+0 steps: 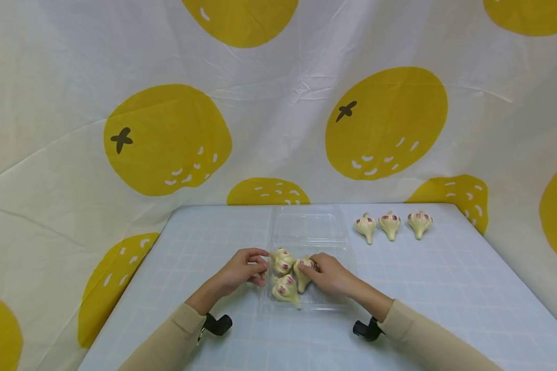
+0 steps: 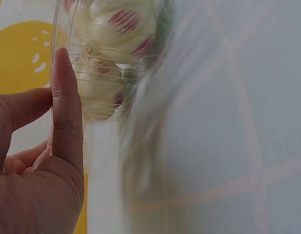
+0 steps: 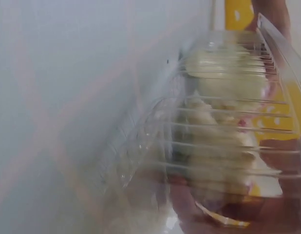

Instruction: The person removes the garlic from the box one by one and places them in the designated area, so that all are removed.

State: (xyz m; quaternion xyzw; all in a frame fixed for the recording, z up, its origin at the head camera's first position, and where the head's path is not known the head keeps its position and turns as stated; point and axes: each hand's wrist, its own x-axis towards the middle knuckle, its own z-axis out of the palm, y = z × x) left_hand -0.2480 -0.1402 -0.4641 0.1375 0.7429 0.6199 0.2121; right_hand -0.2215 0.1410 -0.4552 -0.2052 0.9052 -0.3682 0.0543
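Observation:
On the table lies an opened clear plastic clamshell box [image 1: 327, 304], its lid [image 1: 308, 224] folded back to the far side. Two garlic bulbs, one behind [image 1: 282, 262] and one in front [image 1: 285, 289], sit in its left part. My right hand [image 1: 331, 274] reaches over the right side of the box and grips a third garlic bulb [image 1: 304, 278] beside them. At the left wall, my left hand [image 2: 46, 161] pinches the rim between thumb and index finger. Through the ribbed wall in the right wrist view, the bulbs [image 3: 226, 73] look blurred, and my right fingers are partly hidden.
Three more garlic bulbs, left [image 1: 365, 226], middle [image 1: 390, 225] and right [image 1: 420, 223], stand in a row at the back right of the table. A pale checked cloth [image 1: 445, 288] covers the tabletop. Behind hangs a curtain [image 1: 278, 103] with yellow fruit prints.

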